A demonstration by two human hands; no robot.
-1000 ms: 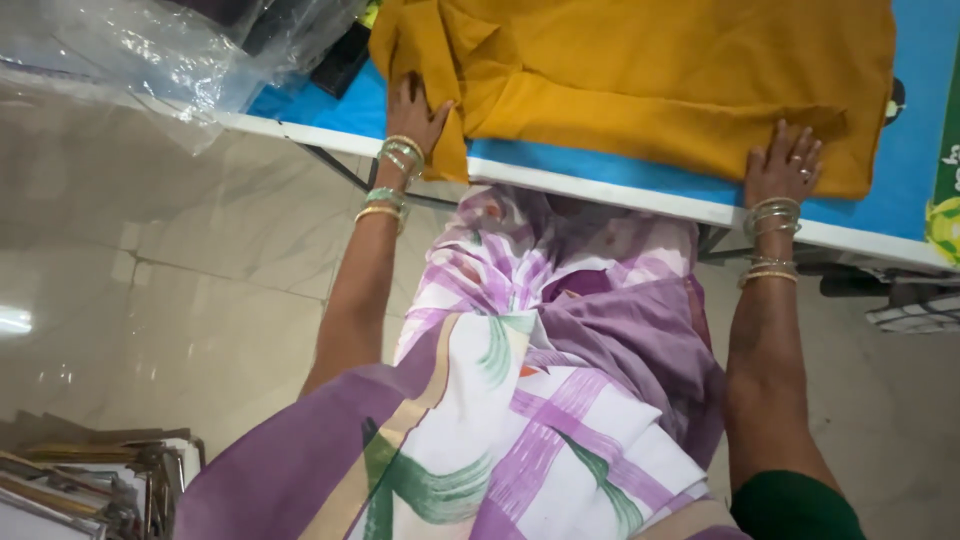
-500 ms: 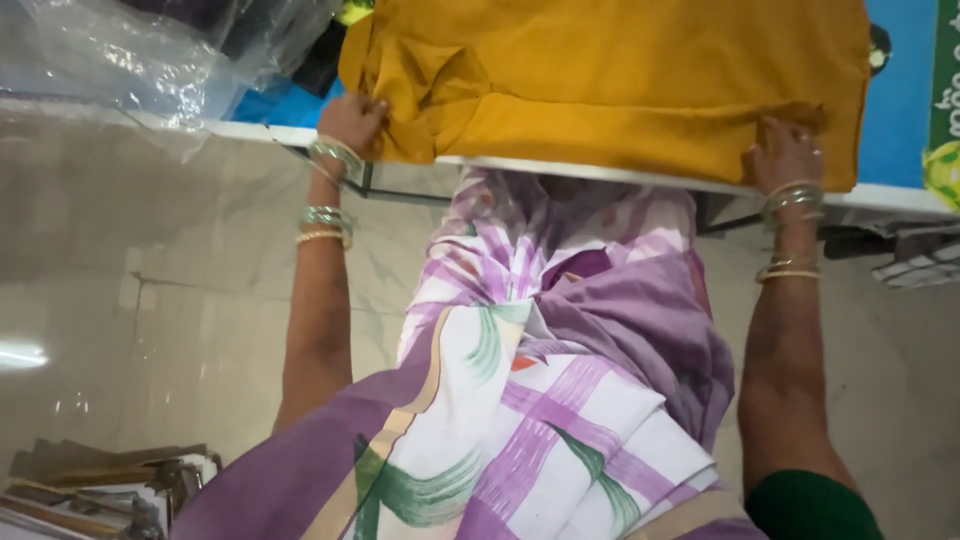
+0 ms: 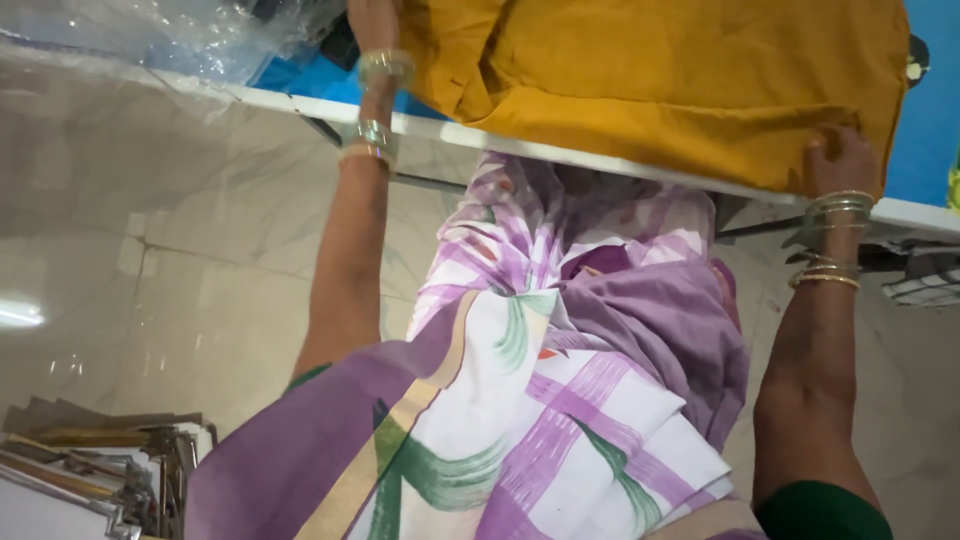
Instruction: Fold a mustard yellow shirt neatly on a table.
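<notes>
The mustard-yellow cloth (image 3: 680,80) lies folded on the blue table (image 3: 930,120), its edge hanging over the white rim. My right hand (image 3: 843,160) grips this edge. My left hand (image 3: 372,20) is mostly out of view at the cloth's left side; I cannot tell its grip. Clear plastic wrap (image 3: 170,30) lies left of the cloth.

The floor (image 3: 150,250) is pale, glossy stone tile with thin grout lines, and it carries a bright patch of reflected light at the left edge; above it runs a table (image 3: 600,160) with a white rim and a blue top, dark frame bars showing beneath; crumpled clear plastic sheeting (image 3: 170,35) lies on its left end; a stack of flat metal-edged frames (image 3: 90,480) sits in the lower left corner; a checked cloth (image 3: 925,285) shows at the right edge.
</notes>
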